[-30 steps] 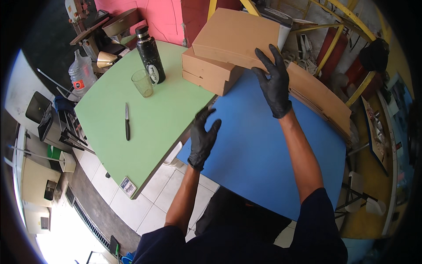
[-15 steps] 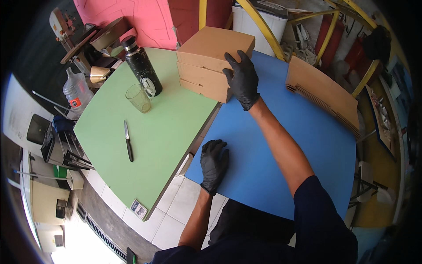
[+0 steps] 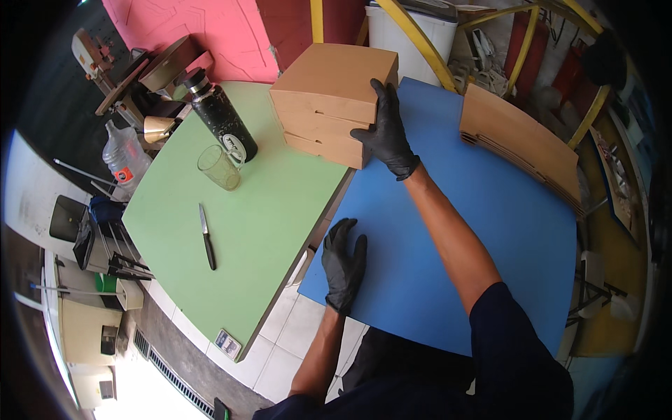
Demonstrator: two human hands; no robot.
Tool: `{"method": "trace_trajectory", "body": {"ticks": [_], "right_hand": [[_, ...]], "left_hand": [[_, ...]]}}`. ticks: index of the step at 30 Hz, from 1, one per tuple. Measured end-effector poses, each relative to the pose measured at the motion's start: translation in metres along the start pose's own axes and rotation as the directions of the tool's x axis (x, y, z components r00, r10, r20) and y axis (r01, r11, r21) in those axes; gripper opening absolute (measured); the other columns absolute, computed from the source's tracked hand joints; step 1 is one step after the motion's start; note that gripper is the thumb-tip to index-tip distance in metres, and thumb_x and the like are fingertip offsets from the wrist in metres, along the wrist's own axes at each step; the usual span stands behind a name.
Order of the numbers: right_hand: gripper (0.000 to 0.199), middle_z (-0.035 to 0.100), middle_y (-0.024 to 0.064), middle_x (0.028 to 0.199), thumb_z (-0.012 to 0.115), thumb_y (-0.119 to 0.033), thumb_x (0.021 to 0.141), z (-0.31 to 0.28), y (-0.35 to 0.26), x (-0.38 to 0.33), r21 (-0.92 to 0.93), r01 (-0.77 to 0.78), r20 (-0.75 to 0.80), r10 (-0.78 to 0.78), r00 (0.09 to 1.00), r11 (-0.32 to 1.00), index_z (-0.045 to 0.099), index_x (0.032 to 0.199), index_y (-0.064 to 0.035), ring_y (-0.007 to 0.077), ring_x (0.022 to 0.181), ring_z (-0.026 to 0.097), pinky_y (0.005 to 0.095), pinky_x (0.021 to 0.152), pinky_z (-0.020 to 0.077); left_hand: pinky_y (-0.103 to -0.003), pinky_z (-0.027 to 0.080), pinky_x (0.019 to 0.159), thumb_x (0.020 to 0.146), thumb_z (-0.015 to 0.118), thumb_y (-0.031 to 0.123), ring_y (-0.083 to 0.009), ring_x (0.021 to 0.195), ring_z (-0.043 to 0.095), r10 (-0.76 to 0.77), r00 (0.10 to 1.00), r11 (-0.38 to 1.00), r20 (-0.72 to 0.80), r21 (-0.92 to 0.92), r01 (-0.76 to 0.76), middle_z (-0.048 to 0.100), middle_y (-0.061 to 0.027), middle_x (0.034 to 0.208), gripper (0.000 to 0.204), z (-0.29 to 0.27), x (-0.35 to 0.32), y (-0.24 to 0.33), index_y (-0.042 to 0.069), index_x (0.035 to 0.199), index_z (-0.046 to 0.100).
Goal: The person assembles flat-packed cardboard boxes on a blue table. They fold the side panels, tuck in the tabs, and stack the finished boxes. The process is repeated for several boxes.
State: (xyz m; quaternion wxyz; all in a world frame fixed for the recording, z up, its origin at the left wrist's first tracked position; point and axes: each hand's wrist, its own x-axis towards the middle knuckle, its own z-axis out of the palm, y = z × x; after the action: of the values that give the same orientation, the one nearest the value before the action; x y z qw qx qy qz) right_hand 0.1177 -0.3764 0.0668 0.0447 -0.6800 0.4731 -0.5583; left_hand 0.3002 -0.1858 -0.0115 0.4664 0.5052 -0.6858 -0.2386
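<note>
A stack of brown cardboard boxes stands across the far edges of the green and blue tabletops. My right hand, in a black glove, presses against the stack's right side with fingers spread and thumb on the front corner. Near the left edge of the blue tabletop, my left hand, gloved in black too, hovers at or rests on the surface; which one I cannot tell. Its fingers are stretched a little and hold nothing. At the far right lies a pile of flat folded cardboard.
On the green tabletop stand a black bottle and a glass mug. A black-handled knife lies nearer me, and a small card-like object sits at the near corner. Yellow metal bars rise behind the tables.
My right hand has slid down from the top corner onto the stack's side, and the boxes sit more evenly aligned. My left hand's fingers have opened slightly. The view has shifted a little.
</note>
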Motion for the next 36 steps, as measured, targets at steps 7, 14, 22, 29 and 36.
{"method": "trace_trajectory", "body": {"ticks": [7, 14, 22, 29, 36], "right_hand": [[0.110, 0.022, 0.0366, 0.161, 0.085, -0.002, 0.073, -0.001, -0.008, 0.001, 0.003, 0.002, 0.072, -0.002, 0.997, 1.000, 0.020, 0.162, -0.0073, 0.0524, 0.154, 0.019, 0.0521, 0.122, 0.0324], [0.112, 0.027, 0.0342, 0.161, 0.083, -0.001, 0.074, 0.019, 0.008, 0.021, -0.022, 0.043, 0.071, -0.041, 0.997, 0.999, 0.017, 0.164, -0.0108, 0.0539, 0.154, 0.018, 0.0545, 0.123, 0.0303], [0.112, 0.016, 0.0540, 0.154, 0.081, -0.005, 0.074, 0.057, 0.002, 0.028, -0.054, -0.070, 0.021, 0.072, 0.997, 0.996, 0.016, 0.165, -0.0075, 0.0698, 0.142, 0.027, 0.0576, 0.115, 0.0383], [0.119, 0.018, 0.0561, 0.150, 0.087, -0.018, 0.073, 0.048, -0.010, 0.030, -0.127, -0.022, 0.018, 0.025, 1.000, 0.992, 0.013, 0.164, -0.0018, 0.0641, 0.125, 0.050, 0.0529, 0.108, 0.0467], [0.063, 0.066, 0.0225, 0.135, 0.075, -0.039, 0.093, -0.143, 0.103, 0.005, -0.647, -0.038, 0.130, 0.159, 0.979, 0.762, 0.060, 0.138, 0.0020, 0.0387, 0.122, 0.064, 0.0454, 0.103, 0.0515]], "left_hand": [[-0.054, 0.034, 0.119, 0.082, 0.085, 0.029, -0.0583, 0.146, 0.030, -0.048, 0.945, 0.987, -0.323, 0.132, 0.095, 0.019, -0.0457, 0.158, 0.118, 0.100, 0.141, -0.024, -0.012, 0.160, 0.007], [-0.053, 0.035, 0.117, 0.091, 0.072, 0.026, -0.0554, 0.140, 0.039, -0.119, 0.876, 0.975, -0.467, 0.112, 0.193, 0.031, -0.0440, 0.154, 0.095, 0.141, 0.200, -0.055, -0.014, 0.158, 0.016], [-0.042, 0.045, 0.105, 0.104, 0.062, 0.022, -0.0340, 0.123, 0.056, -0.171, 0.924, 0.965, -0.342, -0.248, 0.087, 0.054, -0.0224, 0.137, 0.057, 0.120, 0.209, -0.098, -0.006, 0.149, 0.040], [-0.046, 0.047, 0.107, 0.103, 0.064, 0.025, -0.0362, 0.119, 0.059, 0.030, 0.896, 0.992, -0.442, -0.098, -0.082, 0.058, -0.0219, 0.132, 0.061, 0.119, 0.204, -0.083, -0.007, 0.150, 0.040], [-0.052, 0.032, 0.119, 0.079, 0.068, 0.010, -0.0458, 0.138, 0.039, -0.037, 0.819, 0.999, -0.572, -0.026, 0.028, 0.038, -0.0315, 0.148, 0.089, 0.110, 0.188, -0.069, -0.010, 0.155, 0.026]]}}
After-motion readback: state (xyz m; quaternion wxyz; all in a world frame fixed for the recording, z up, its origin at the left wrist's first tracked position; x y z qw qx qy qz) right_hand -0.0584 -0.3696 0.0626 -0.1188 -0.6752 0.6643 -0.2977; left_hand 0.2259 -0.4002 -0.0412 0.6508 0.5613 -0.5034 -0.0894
